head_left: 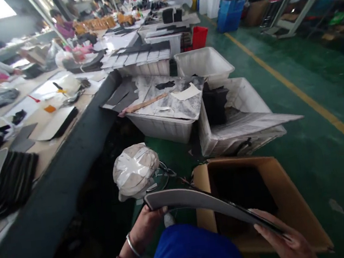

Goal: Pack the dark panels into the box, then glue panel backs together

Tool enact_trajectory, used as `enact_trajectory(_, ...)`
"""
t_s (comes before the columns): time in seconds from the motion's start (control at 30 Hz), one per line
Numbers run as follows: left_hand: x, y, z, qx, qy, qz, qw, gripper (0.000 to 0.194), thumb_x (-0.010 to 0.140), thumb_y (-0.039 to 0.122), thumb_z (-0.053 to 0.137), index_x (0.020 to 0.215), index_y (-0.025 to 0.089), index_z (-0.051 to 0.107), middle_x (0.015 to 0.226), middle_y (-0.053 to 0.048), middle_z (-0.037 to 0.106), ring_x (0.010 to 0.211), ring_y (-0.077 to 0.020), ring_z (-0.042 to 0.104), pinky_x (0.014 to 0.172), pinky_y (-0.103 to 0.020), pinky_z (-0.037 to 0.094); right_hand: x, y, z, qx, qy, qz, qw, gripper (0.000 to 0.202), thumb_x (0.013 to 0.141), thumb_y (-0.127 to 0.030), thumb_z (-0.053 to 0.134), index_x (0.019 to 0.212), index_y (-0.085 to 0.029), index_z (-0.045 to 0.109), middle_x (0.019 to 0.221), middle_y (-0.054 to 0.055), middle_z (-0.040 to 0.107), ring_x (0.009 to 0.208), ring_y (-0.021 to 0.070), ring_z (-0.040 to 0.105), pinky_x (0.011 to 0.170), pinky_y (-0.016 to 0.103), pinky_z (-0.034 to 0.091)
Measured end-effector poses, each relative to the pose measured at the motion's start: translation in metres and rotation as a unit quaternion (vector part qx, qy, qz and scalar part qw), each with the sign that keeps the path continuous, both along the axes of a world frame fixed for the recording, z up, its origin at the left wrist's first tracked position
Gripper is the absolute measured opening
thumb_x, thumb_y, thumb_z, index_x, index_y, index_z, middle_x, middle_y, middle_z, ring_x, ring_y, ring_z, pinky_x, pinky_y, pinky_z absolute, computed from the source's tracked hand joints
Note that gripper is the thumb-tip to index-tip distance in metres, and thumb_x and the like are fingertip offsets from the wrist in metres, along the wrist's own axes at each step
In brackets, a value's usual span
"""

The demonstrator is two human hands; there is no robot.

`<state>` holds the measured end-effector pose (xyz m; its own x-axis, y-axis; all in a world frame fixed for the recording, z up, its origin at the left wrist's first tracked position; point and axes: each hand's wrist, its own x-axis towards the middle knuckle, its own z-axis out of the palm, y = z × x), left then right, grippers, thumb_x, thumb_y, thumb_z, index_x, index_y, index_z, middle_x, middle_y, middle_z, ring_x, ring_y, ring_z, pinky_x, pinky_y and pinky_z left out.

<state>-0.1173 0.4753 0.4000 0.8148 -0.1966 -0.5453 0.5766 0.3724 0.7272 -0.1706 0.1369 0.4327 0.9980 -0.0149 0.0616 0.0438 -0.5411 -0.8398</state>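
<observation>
A long grey panel (195, 199) with a dark edge is held up in front of the blue clothing, bowed along its length. My left hand (148, 222) grips its left end, thumb on the near face. My right hand (283, 236) pinches its right end, fingers wrapped round the edge. Behind and below the panel's right half stands an open cardboard box (294, 198) with dark material inside. A round stool with a wrapped, pale cover (136, 170) is just beyond my left hand.
On the left, a long workbench (76, 135) bears a stack of dark-edged panels (10, 180) and another pile (56, 123). Ahead stand white bins (162, 126), one covered by a marbled board (183, 94). Blue bins (230, 12) and a yellow floor line (277, 75) lie beyond. People sit at far left.
</observation>
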Motion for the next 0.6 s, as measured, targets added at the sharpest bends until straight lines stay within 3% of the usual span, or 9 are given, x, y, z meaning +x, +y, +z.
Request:
enact_trajectory(0.13,0.02,0.082,-0.008,-0.009,-0.065,0.006,0.998,0.024,0.067,0.027,0.068,0.089,0.018,0.068,0.115,-0.009,0.061,0.114,-0.0288,0.048,0.099,-0.041,0.035,0.027,0.066,0.019,-0.159,-0.17,0.163,0.959,0.034,0.09,-0.033,0.038,0.119,-0.028,0.055,0.108,0.002,0.064,0.098,0.0183,0.06,0.087,0.027,0.047)
enact_trajectory(0.2,0.027,0.118,-0.013,-0.032,-0.121,0.009,0.992,0.021,0.069,0.028,0.065,0.088,0.019,0.068,0.126,-0.008,0.053,0.122,-0.0305,0.039,0.101,-0.041,0.034,0.04,0.099,0.025,-0.213,-0.197,0.189,0.938,0.038,0.093,-0.032,0.029,0.127,-0.029,0.046,0.112,0.001,0.062,0.105,0.0178,0.055,0.094,0.029,0.041)
enact_trajectory(0.3,0.028,0.16,-0.02,-0.052,-0.143,0.039,0.988,0.021,0.07,0.024,0.064,0.091,0.02,0.068,0.13,-0.006,0.049,0.124,-0.0306,0.037,0.1,-0.041,0.035,0.06,0.145,0.034,-0.243,-0.223,0.222,0.918,0.04,0.094,-0.026,0.026,0.131,-0.027,0.041,0.113,0.003,0.061,0.11,0.0175,0.052,0.094,0.029,0.04)
enact_trajectory(0.47,0.01,0.197,-0.025,-0.073,-0.082,0.166,0.98,0.023,0.065,0.029,0.069,0.086,0.02,0.069,0.132,-0.006,0.048,0.121,-0.0324,0.04,0.097,-0.044,0.039,0.095,0.207,0.047,-0.238,-0.25,0.303,0.888,0.041,0.092,-0.019,0.028,0.131,-0.021,0.041,0.112,0.007,0.061,0.112,0.0198,0.05,0.092,0.034,0.044)
enact_trajectory(0.6,-0.007,0.205,-0.029,-0.068,-0.038,0.257,0.963,0.027,0.058,0.032,0.073,0.082,0.02,0.069,0.127,-0.006,0.052,0.118,-0.0311,0.043,0.095,-0.042,0.039,0.113,0.23,0.042,-0.188,-0.248,0.351,0.883,0.041,0.09,-0.015,0.034,0.13,-0.022,0.042,0.112,0.007,0.06,0.111,0.0207,0.051,0.096,0.04,0.042)
